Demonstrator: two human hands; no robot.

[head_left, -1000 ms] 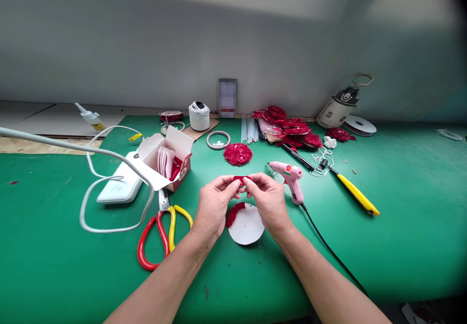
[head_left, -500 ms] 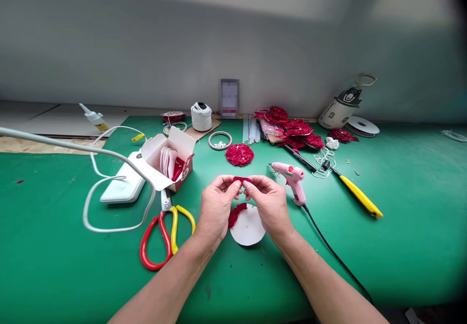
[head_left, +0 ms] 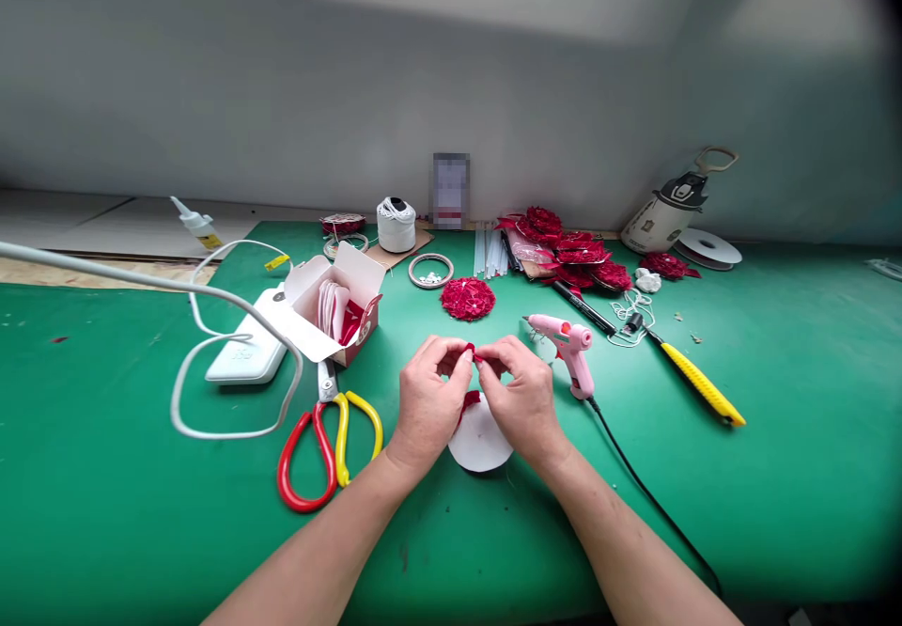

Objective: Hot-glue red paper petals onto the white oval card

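Between the fingertips of my left hand (head_left: 433, 400) and my right hand (head_left: 518, 391) is a small piece of red fabric (head_left: 472, 351), bunched up and pinched from both sides. Just below my hands lies a white disc (head_left: 480, 443) on the green table, with red ruffled fabric (head_left: 469, 404) along its upper left edge. My left hand covers part of that trim. A finished-looking red ruffled round (head_left: 468, 298) lies flat beyond my fingers. To the right of my right hand a pink glue gun (head_left: 567, 349) rests on its side, its nozzle pointing left.
Left stand red-and-yellow-handled scissors (head_left: 308, 476), an open box (head_left: 356, 339) of fabric pieces and a white power bank (head_left: 246, 349) with a looping cable. At the right are a yellow cutter (head_left: 701, 383) and a marker (head_left: 583, 308). Red rosettes (head_left: 574, 248), string (head_left: 396, 226) and glue sticks (head_left: 488, 250) sit behind.
The red fabric was stretched flat between my fingers and is now folded into a smaller bunch. My fingertips have come closer together. The whole view has shifted slightly.
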